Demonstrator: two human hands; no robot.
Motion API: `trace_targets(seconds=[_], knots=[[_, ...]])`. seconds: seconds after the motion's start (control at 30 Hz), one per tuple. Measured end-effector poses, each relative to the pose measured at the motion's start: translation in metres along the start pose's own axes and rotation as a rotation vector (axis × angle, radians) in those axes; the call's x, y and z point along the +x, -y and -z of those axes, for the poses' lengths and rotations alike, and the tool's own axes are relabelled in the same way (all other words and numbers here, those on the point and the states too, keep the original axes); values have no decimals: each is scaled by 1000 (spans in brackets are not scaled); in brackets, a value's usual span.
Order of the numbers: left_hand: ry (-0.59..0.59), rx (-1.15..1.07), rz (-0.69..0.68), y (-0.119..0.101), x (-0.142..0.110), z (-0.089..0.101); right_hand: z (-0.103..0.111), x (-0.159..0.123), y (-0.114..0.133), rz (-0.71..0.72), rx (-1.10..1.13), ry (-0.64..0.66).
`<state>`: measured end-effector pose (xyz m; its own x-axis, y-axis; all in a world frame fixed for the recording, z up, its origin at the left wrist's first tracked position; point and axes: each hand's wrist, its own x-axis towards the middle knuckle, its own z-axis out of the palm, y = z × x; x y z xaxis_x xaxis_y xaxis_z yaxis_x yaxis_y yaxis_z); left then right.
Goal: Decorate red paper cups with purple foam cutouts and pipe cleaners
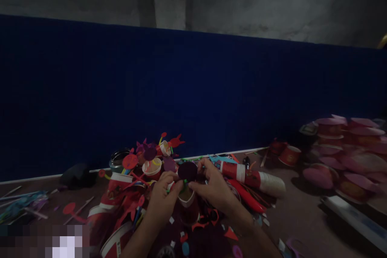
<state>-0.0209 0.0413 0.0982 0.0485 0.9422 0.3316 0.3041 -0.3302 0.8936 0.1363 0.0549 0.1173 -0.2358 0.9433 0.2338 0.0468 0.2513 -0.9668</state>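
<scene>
A red paper cup (190,212) with a white rim stands upright between my hands. Just above its rim is a dark purple round disc (187,171), with a small green strip (185,183) below it. My left hand (165,197) is closed, thumb and fingertips pinched at the green strip beside the rim. From the other side, my right hand (214,187) has its index finger at the disc's right edge and its thumb under it, closed on the disc. Dim light blurs the exact contact points.
Decorated red cups (119,183) crowd the left. Stacked paper cups (263,181) lie on their sides at right, near a shiny red packet (246,196). Pink-topped cups (347,153) are piled far right beside a long white box (356,219). A blue panel (193,88) stands behind.
</scene>
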Motion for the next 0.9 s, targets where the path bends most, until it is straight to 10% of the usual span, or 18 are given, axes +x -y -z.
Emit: trace_targets(seconds=[0.9], knots=[[-197,-552,294,-5,-8,-19,-12,-8,1,80,-90,78]])
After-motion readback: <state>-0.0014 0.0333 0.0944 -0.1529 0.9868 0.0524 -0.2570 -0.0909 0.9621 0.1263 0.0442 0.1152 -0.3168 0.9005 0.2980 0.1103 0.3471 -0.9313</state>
